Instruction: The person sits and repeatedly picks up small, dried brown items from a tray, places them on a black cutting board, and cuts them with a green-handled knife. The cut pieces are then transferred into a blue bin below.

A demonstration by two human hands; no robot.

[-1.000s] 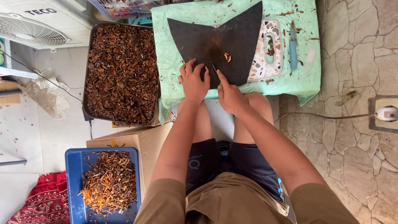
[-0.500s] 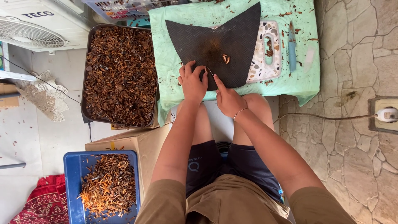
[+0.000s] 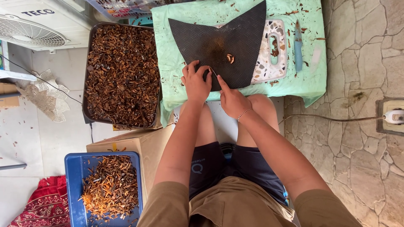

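Observation:
A black textured mat point(image 3: 235, 38) lies on a table covered in green cloth point(image 3: 168, 63). At the mat's near edge my left hand point(image 3: 195, 82) is curled over a small dark piece that its fingers mostly hide. My right hand point(image 3: 231, 100) sits just to its right and pinches a thin small blade point(image 3: 213, 72), with the tip pointing at the left fingers. A couple of small orange cut bits point(image 3: 229, 58) lie on the mat beyond both hands.
A white cutting board point(image 3: 275, 50) pokes out from under the mat, with a blue-handled knife point(image 3: 298, 46) beside it. On the left are a dark tray of brown dried pieces point(image 3: 122, 75), a cardboard box point(image 3: 139, 143) and a blue bin of orange shreds point(image 3: 107, 189). A cable leads to a wall outlet point(image 3: 393, 115) on the right.
My right hand has drawn back slightly toward my body with the blade. The left hand stays in place at the mat's edge.

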